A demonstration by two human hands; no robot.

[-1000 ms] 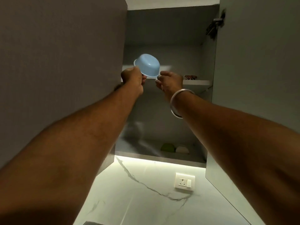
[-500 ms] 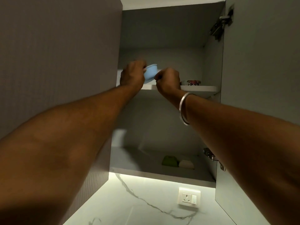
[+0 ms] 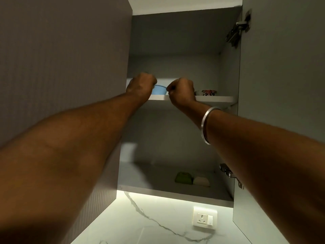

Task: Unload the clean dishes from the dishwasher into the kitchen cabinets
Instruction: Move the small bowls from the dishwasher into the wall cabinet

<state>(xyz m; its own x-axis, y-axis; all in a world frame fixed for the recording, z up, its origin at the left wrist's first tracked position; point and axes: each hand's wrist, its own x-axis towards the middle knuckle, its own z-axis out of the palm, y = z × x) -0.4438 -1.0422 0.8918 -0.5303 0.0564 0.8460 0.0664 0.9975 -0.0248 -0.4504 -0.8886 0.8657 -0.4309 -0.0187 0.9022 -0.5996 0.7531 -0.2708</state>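
A small light-blue bowl (image 3: 159,90) sits on the upper shelf (image 3: 213,98) of the open wall cabinet, seen from below. My left hand (image 3: 140,84) grips its left side and my right hand (image 3: 181,90) grips its right side, both with fingers curled. Most of the bowl is hidden behind my hands. A steel bangle (image 3: 206,124) is on my right wrist.
A floral-patterned dish (image 3: 207,92) stands on the same shelf to the right. A green item (image 3: 183,177) and a white item (image 3: 201,181) lie on the lower shelf (image 3: 172,192). The cabinet door (image 3: 281,85) hangs open at right. Below are a marble backsplash and a wall socket (image 3: 204,218).
The blue bowl went from held up in front of the shelf to lowered onto the upper shelf between my hands. Both hands moved forward with it.
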